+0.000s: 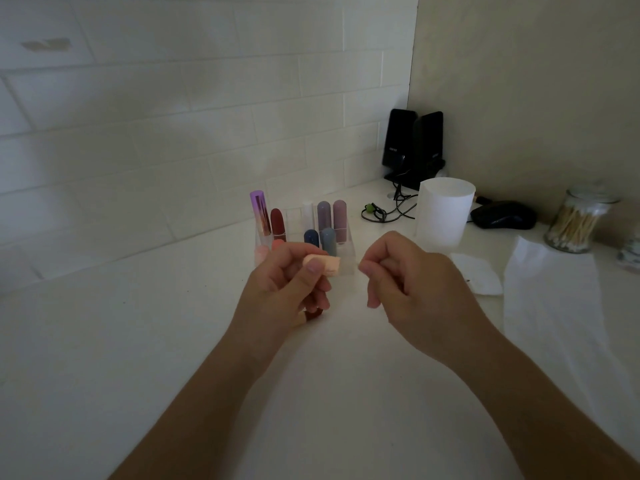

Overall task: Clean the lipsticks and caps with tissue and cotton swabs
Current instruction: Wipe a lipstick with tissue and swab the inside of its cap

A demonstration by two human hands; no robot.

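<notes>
Left hand [289,284]: a peach lipstick [329,265] is gripped in the curled fingers [320,299], above the surface [138,341], just in front of the rack [347,252]
Right hand [412,278]: fingers are curled, thumb tip against forefinger; whether something is pinched cannot be told
Swab jar [576,220]: stood far right on the surface

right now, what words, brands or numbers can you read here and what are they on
Nothing here reads clearly.
speakers: a small pale logo low on each front, too blurred to read.
peach tube in the left hand: faint print by the thumb, too small to read.
</notes>
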